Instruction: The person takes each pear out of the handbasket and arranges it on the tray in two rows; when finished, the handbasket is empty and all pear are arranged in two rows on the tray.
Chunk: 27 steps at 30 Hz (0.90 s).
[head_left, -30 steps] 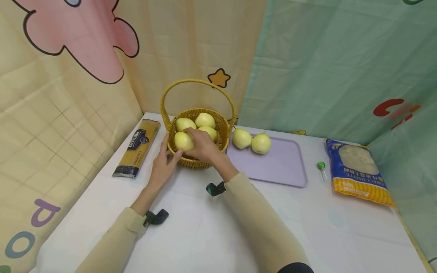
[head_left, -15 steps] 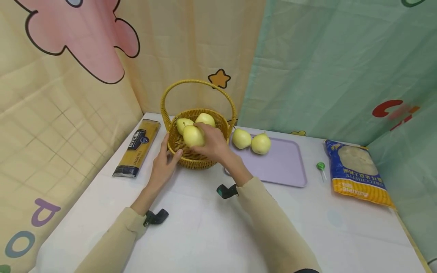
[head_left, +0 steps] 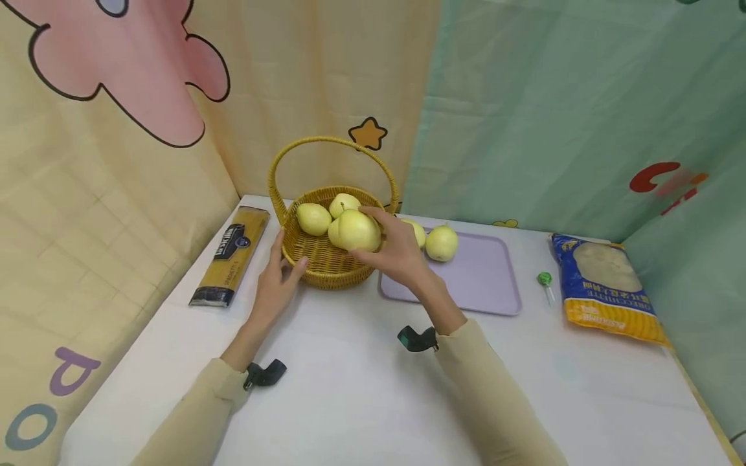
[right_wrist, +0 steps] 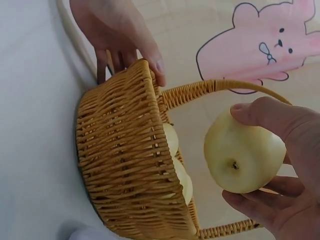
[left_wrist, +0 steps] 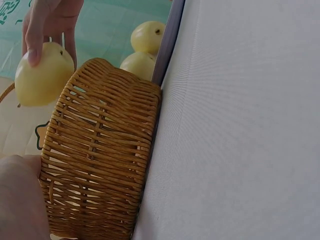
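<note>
My right hand grips a yellow-green pear just above the right half of a woven basket. In the right wrist view the held pear sits between thumb and fingers, clear of the basket rim. My left hand holds the basket's left front side, thumb at the rim and fingers along the outside. Inside the basket lie a pear at the left, another pear at the back and a third, partly hidden behind the held one.
Right of the basket, a lilac tray bears two pears, one partly behind my right hand. A spaghetti pack lies at the left. Farther right are a green lollipop and an orecchiette bag. Curtains border the table.
My right hand has lifted a pear from the basket's front left and carried it to the right, over the basket's right half. My left hand stays at the basket.
</note>
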Tool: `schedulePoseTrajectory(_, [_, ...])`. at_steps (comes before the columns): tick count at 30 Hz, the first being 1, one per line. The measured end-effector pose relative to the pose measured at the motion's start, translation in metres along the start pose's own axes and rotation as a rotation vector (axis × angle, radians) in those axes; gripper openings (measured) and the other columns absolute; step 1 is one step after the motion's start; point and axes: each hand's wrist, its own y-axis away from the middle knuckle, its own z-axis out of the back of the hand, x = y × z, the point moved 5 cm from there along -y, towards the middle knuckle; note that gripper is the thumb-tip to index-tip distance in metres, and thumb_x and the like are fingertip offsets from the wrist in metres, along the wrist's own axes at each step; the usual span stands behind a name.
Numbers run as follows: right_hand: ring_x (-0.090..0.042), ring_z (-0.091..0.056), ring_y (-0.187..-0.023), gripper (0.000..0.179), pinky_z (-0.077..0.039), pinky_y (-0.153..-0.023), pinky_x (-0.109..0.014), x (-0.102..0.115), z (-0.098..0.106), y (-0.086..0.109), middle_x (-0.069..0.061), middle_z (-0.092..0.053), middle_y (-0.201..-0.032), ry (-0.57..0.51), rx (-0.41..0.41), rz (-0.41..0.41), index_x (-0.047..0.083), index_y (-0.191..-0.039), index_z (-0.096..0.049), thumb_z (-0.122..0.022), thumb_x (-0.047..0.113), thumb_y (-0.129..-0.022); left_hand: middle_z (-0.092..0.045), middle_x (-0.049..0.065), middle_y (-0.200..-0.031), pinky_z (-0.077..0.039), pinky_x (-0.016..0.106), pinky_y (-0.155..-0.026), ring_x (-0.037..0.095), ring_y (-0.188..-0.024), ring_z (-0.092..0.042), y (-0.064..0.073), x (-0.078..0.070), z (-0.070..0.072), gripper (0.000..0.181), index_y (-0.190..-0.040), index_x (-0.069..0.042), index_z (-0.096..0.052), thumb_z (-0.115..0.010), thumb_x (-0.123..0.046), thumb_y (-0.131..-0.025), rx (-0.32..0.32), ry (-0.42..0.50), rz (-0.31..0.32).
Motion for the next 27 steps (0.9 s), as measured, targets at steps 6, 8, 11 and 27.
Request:
schedulePoseTrajectory(6, [-0.025, -0.066, -0.126, 0.070, -0.064, -0.092, -0.044, -0.014, 0.033, 0.021, -0.008, -0.068, -0.141, -0.077, -0.068, -0.013, 0.011, -0.145, -0.061, -0.092, 0.019, -0.082, -0.027, 0.017, -0.173, -0.036, 0.068, -0.119, 0.047, -0.147, -0.045, -0.003, -0.005, -0.007, 0.083, -0.171, -0.033, -0.004, -0.055, -0.049, -0.108, 0.011, 0.009, -0.003])
schedulePoseTrajectory(8, [-0.025, -0.065, -0.128, 0.071, -0.064, -0.091, -0.045, -0.020, 0.042, 0.027, -0.009, -0.067, -0.142, -0.100, -0.085, -0.030, 0.011, -0.146, -0.061, -0.092, 0.018, -0.082, -0.028, 0.017, -0.173, -0.036, 0.069, -0.118, 0.047, -0.147, -0.045, -0.002, -0.005, -0.006, 0.083, -0.171, -0.034, -0.003, -0.055, -0.049, -0.108, 0.004, 0.002, 0.002])
schedulePoseTrajectory(11, [-0.025, -0.064, -0.128, 0.072, -0.064, -0.091, -0.045, -0.028, 0.053, 0.036, -0.009, -0.067, -0.142, -0.089, -0.116, -0.058, 0.013, -0.147, -0.060, -0.093, 0.018, -0.082, -0.026, 0.015, -0.174, -0.036, 0.069, -0.119, 0.047, -0.147, -0.045, -0.001, -0.003, -0.005, 0.082, -0.171, -0.035, -0.002, -0.054, -0.049, -0.108, 0.003, -0.006, 0.011])
schedulePoseTrajectory(27, [-0.027, -0.067, -0.126, 0.069, -0.062, -0.095, -0.047, -0.075, 0.096, 0.058, -0.009, -0.069, -0.139, -0.093, -0.265, -0.215, 0.014, -0.144, -0.064, -0.093, 0.021, -0.082, -0.024, 0.013, -0.175, -0.036, 0.066, -0.120, 0.047, -0.148, -0.044, 0.001, -0.001, 0.000, 0.083, -0.171, -0.034, -0.002, -0.054, -0.047, -0.109, 0.005, -0.014, 0.018])
